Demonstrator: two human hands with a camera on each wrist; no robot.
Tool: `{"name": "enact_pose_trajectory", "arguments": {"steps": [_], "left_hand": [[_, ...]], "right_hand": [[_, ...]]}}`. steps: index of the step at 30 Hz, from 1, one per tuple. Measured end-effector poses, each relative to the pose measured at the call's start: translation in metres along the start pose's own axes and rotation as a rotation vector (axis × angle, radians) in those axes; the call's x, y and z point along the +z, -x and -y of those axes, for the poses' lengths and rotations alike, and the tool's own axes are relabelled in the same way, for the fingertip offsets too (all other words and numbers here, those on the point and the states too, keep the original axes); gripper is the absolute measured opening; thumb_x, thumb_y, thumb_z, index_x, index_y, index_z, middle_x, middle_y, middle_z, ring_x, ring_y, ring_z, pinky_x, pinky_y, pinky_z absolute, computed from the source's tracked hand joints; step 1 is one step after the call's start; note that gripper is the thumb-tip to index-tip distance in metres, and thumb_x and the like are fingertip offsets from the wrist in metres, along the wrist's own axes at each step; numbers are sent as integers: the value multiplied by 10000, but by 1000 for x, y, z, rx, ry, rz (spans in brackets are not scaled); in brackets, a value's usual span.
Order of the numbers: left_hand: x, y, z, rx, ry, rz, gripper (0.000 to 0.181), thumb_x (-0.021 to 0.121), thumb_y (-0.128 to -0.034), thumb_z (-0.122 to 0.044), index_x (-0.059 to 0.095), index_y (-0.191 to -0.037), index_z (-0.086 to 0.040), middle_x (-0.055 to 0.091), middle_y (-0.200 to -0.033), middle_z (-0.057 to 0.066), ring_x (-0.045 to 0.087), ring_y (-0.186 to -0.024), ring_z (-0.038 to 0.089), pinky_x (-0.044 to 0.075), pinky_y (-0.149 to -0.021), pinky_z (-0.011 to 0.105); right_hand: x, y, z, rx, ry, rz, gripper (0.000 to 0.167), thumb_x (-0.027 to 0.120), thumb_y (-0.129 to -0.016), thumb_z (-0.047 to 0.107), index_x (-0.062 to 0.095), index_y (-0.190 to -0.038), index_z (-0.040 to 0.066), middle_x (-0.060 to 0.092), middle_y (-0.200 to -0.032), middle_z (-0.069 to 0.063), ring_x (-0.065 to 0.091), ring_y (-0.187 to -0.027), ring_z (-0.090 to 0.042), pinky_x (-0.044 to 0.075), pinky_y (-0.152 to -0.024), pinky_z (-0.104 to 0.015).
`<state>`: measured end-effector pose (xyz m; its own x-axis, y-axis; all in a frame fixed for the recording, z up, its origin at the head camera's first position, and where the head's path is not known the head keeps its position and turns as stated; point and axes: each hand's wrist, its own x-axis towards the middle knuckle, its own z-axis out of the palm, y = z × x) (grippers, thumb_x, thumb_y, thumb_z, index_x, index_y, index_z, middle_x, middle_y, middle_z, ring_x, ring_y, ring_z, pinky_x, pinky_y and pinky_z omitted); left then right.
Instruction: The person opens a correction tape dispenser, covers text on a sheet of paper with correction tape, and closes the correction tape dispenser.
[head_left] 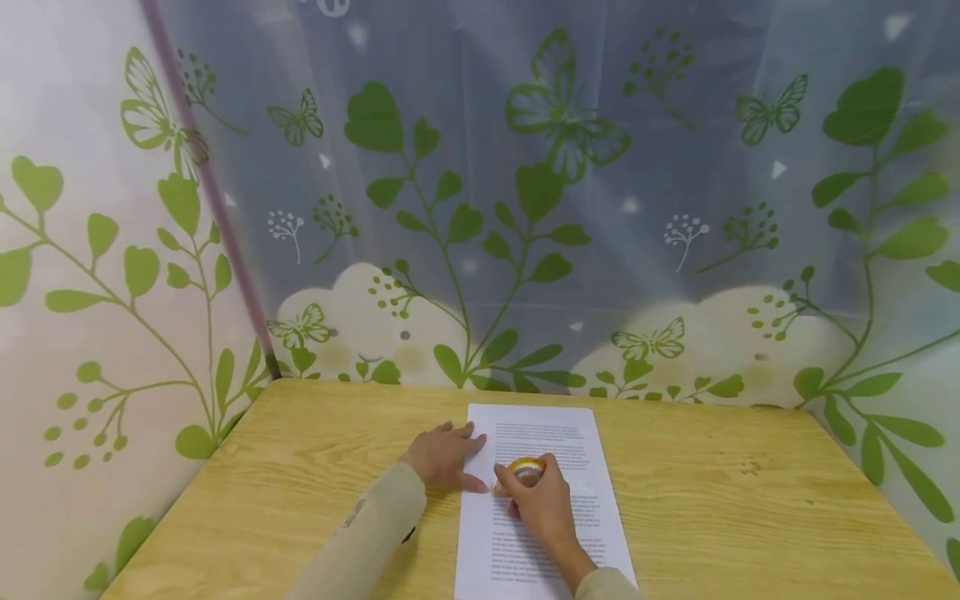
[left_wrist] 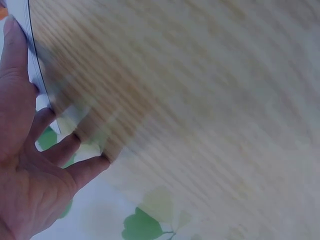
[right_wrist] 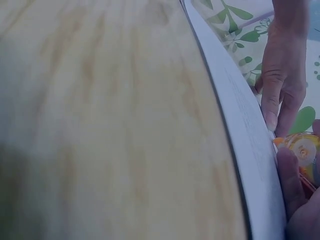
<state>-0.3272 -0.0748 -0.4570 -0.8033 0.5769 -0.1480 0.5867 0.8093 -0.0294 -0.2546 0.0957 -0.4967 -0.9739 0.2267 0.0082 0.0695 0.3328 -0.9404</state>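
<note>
A thin stack of printed paper lies lengthwise on the wooden table. My right hand pinches a round, yellow-orange correction tape between thumb and fingers over the printed lines. In the right wrist view the correction tape shows a clear case and an orange tip close to the sheet. My left hand rests at the paper's left edge, fingers spread, with the thumb on the sheet. The left wrist view shows this hand from its palm side, holding nothing.
The wooden table extends on both sides of the paper. Behind it and at the sides hangs a curtain printed with green leaves and butterflies. A few small dark marks show on the tabletop at the right.
</note>
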Motion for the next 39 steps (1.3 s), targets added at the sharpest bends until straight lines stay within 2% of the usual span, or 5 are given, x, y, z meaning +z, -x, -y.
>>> {"name": "enact_pose_trajectory", "arguments": {"steps": [6,11,18,30,39], "left_hand": [[2,-1,2,0,-9,17,855,573,-772,-703,429,-1453,-207,372,-1492,101,378,-1310,400,388,-996,508],[4,-1,3,-10,-2,24,861,574,-768,-711,425,-1455,-215,367,-1496,92,374,-1314,397,390,-993,512],[1,0,1,-2,9,22,846,583,-777,-695,428,-1453,-209,370,-1493,102,370,-1315,401,382,-998,519],[-2,-1,0,2,-3,22,859,570,-779,-703,415,-1461,-205,358,-1500,94,362,-1323,394,366,-1019,499],[-1,-1,0,-7,6,36,895,579,-752,-726,409,-1464,-211,353,-1504,88,351,-1329,396,356,-1026,503]], "right_hand": [[0,1,2,-75,51,33,586,744,-828,382,423,-1104,-23,618,-692,-50,574,-456,-127,495,-471,-264],[0,2,7,-146,138,16,517,763,-811,364,449,-1007,4,614,-736,-60,561,-501,-125,483,-480,-275],[-2,2,8,-105,139,16,479,765,-814,342,450,-991,28,613,-717,-48,562,-468,-123,478,-444,-266],[-11,1,5,-115,99,28,431,767,-818,313,457,-948,43,626,-701,-27,569,-475,-122,477,-445,-258],[-13,0,3,-99,112,28,426,764,-820,315,448,-935,55,628,-675,-13,571,-462,-123,480,-442,-257]]}}
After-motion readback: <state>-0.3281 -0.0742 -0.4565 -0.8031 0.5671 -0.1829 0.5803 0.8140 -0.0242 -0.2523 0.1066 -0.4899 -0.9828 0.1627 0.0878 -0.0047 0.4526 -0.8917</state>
